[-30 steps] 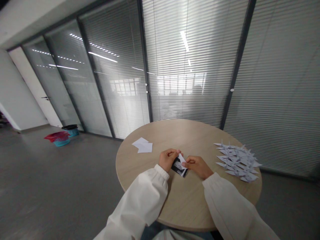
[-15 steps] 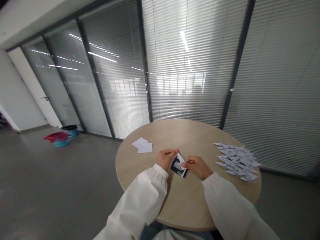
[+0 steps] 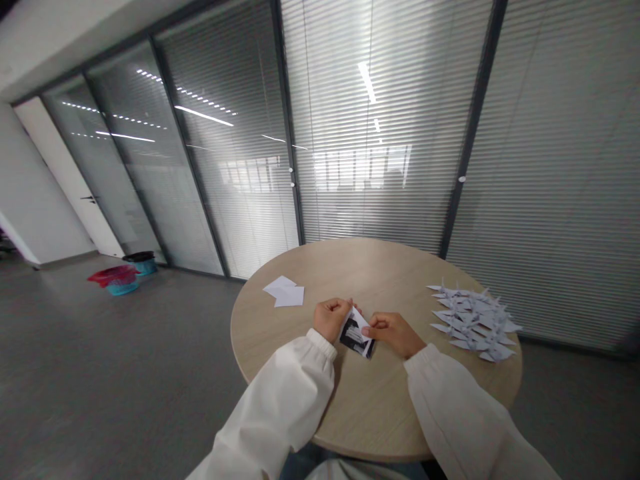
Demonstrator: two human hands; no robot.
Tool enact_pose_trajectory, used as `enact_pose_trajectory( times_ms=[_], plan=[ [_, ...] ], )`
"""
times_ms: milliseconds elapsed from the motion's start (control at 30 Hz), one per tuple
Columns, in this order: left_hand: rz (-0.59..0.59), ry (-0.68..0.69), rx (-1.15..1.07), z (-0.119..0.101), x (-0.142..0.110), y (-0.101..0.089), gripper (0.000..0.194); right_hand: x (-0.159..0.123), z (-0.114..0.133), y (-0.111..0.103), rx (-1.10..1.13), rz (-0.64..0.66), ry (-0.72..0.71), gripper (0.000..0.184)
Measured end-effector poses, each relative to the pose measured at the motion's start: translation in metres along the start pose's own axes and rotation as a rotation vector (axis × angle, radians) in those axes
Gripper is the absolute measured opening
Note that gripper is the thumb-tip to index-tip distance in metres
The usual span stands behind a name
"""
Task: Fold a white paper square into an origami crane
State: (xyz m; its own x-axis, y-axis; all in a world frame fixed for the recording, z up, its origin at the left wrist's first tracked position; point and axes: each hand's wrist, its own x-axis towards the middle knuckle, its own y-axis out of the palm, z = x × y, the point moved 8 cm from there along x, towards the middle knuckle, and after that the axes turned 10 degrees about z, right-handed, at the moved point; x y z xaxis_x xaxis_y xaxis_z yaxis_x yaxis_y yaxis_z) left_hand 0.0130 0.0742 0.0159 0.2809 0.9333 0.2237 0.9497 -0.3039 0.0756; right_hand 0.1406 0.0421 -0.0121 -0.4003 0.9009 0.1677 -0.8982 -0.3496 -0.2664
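Between my hands is a partly folded sheet of paper (image 3: 355, 333), white on one face and printed dark on the other. My left hand (image 3: 332, 319) pinches its upper left edge, fingers curled closed. My right hand (image 3: 395, 332) grips the right side, the thumb lying on the white flap. Both hands are held over the front middle of the round table (image 3: 370, 407). The fingertips behind the sheet are partly hidden.
Several folded paper cranes (image 3: 477, 320) lie clustered at the table's right side. A few loose white paper sheets (image 3: 285, 291) overlap at the left. A red-lined bin (image 3: 116, 277) and a black-lined bin (image 3: 142, 261) stand on the floor by the glass wall (image 3: 380, 120).
Hardly anything differs. The white flap has shifted slightly between my fingers, and both hands keep their hold on the paper.
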Motion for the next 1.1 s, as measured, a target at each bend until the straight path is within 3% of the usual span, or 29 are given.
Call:
enact_pose_trajectory(
  times_ms=[300,400,900,1100],
  plan=[
    [0.124,-0.036,0.096,0.0065,0.0046,0.0045,0.051,-0.0002,-0.0011,-0.0035,-0.017,-0.036,0.012,0.031],
    [0.159,-0.021,0.175,0.0039,0.0042,0.0083,0.044,-0.0004,-0.0003,-0.0048,-0.031,-0.043,0.016,0.030],
    [0.071,0.051,0.361,0.0051,0.0029,0.0035,0.039,0.0008,-0.0019,-0.0008,-0.002,0.002,0.014,0.030],
    [0.120,0.038,0.332,0.0065,0.0049,0.0070,0.038,0.0003,-0.0046,-0.0039,-0.008,-0.047,0.022,0.028]
  ],
)
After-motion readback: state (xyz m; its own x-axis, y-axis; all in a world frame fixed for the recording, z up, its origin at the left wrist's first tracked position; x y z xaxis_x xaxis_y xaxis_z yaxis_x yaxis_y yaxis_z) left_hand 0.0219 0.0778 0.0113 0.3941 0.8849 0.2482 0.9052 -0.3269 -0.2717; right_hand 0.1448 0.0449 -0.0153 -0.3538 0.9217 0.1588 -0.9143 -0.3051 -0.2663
